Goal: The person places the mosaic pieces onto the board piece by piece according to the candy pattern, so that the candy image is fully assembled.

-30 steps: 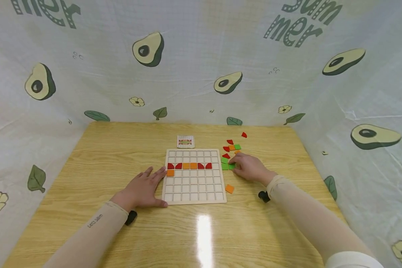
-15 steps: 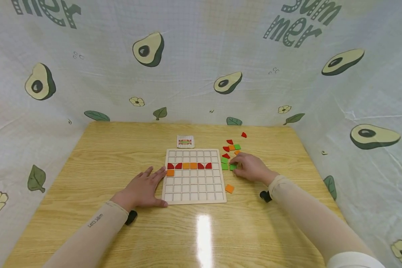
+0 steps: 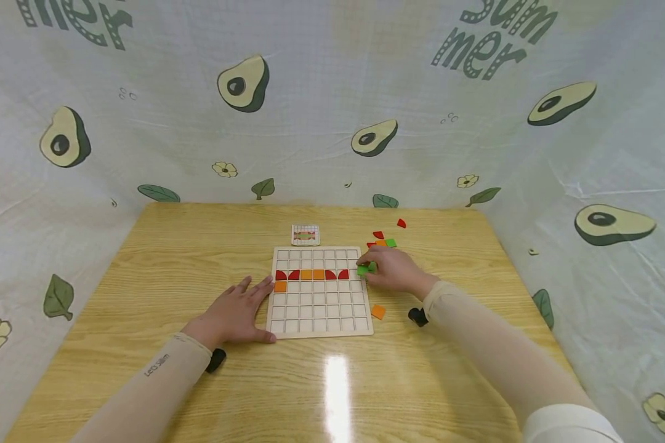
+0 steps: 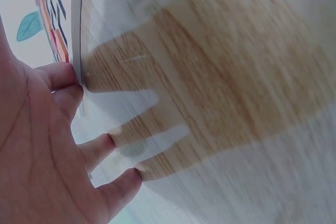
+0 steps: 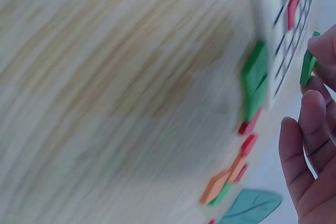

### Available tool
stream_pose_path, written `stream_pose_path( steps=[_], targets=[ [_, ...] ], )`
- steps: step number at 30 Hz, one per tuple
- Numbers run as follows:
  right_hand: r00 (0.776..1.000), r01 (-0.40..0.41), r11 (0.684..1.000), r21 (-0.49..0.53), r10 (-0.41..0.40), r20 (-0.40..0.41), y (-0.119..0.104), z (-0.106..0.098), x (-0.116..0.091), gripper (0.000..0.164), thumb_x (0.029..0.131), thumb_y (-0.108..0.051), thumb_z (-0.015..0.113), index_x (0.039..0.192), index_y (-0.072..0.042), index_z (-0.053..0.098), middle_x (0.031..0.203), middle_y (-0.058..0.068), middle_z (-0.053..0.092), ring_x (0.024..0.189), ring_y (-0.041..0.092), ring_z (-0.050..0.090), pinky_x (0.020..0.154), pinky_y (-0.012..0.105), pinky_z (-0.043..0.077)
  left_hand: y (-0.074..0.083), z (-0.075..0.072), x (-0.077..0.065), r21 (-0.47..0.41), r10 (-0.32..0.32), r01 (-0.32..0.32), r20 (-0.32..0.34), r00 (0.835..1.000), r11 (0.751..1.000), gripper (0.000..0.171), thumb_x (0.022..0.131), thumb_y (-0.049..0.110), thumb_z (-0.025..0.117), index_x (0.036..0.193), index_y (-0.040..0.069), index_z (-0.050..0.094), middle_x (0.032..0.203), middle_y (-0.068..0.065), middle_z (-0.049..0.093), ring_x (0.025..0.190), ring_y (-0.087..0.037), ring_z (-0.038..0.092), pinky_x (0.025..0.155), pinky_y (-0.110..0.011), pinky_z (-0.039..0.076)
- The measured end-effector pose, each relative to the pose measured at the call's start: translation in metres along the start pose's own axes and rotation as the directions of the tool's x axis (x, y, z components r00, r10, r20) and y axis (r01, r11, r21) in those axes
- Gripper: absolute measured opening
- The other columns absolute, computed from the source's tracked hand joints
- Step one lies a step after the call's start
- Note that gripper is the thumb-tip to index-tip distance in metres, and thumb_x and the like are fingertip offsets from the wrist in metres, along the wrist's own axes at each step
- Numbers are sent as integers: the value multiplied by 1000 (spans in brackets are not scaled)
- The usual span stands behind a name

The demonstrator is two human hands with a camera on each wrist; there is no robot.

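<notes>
A wooden grid board lies on the table. One row bears red quarter-round tiles at both sides of two orange square tiles; a single orange tile sits just below at the left. My left hand rests with spread fingers against the board's left edge; in the left wrist view its fingertips touch the edge and the tabletop. My right hand is at the board's right edge. Between thumb and finger it pinches a green square tile, raised above the table.
Beside the board in the right wrist view lie green tiles. Farther back are loose red, orange and green tiles, some partly hidden by the right hand. A pattern card lies behind the board. One orange tile lies to the right.
My right hand has moved left from the loose tiles to the board's right edge, carrying a green tile lifted from the table. My left hand stays in place.
</notes>
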State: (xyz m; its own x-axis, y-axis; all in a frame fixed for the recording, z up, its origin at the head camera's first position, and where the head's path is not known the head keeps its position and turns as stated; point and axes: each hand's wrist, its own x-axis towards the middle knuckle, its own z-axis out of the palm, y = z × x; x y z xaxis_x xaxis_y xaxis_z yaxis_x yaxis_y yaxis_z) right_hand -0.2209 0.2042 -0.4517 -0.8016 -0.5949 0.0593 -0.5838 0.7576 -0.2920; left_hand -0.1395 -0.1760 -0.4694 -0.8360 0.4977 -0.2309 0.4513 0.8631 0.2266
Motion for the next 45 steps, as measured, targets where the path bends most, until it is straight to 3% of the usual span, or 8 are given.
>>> stream_pose_path(
  steps=[6, 12, 21, 30, 45],
  targets=[
    [998, 29, 999, 14, -30, 59, -25, 4, 22, 29, 90, -25, 71, 118, -17, 74, 107, -5, 63, 78, 10, 55, 66, 26, 48, 0, 0, 0, -4, -1, 1, 4, 1000, 1000, 113, 76, 74, 67, 158, 8, 27, 165, -8, 20, 146, -48, 17, 109, -67, 24],
    [991, 82, 997, -7, -80, 107, -59, 13, 47, 28, 92, -27, 69, 118, -21, 73, 109, -8, 62, 82, 8, 56, 72, 25, 49, 1, -2, 0, -3, 0, 0, 12, 1000, 1000, 113, 76, 74, 67, 158, 8, 28, 164, -8, 20, 145, -48, 17, 109, -68, 24],
    [982, 101, 994, -48, -92, 165, -108, 39, 75, 32, 93, -29, 69, 124, -23, 72, 111, -7, 62, 88, 7, 59, 74, 27, 52, -3, 4, 1, -14, 18, -19, -13, 1000, 1000, 114, 76, 77, 64, 159, 9, 27, 165, -7, 20, 145, -48, 18, 108, -68, 25],
    [988, 106, 989, -104, -92, 124, -116, 54, 80, 30, 92, -31, 69, 121, -24, 73, 109, -7, 63, 86, 7, 61, 69, 28, 52, -2, 0, -1, -13, 13, -13, 0, 1000, 1000, 114, 76, 77, 65, 158, 9, 27, 165, -7, 20, 145, -48, 17, 108, -68, 25],
    [990, 93, 992, -84, -83, 110, -118, 53, 77, 30, 92, -31, 71, 121, -24, 73, 113, -7, 63, 90, 7, 62, 73, 30, 53, -1, -2, 0, 0, 3, -3, 5, 1000, 1000, 113, 76, 76, 66, 158, 9, 28, 164, -8, 21, 145, -48, 19, 108, -68, 26]
  ],
)
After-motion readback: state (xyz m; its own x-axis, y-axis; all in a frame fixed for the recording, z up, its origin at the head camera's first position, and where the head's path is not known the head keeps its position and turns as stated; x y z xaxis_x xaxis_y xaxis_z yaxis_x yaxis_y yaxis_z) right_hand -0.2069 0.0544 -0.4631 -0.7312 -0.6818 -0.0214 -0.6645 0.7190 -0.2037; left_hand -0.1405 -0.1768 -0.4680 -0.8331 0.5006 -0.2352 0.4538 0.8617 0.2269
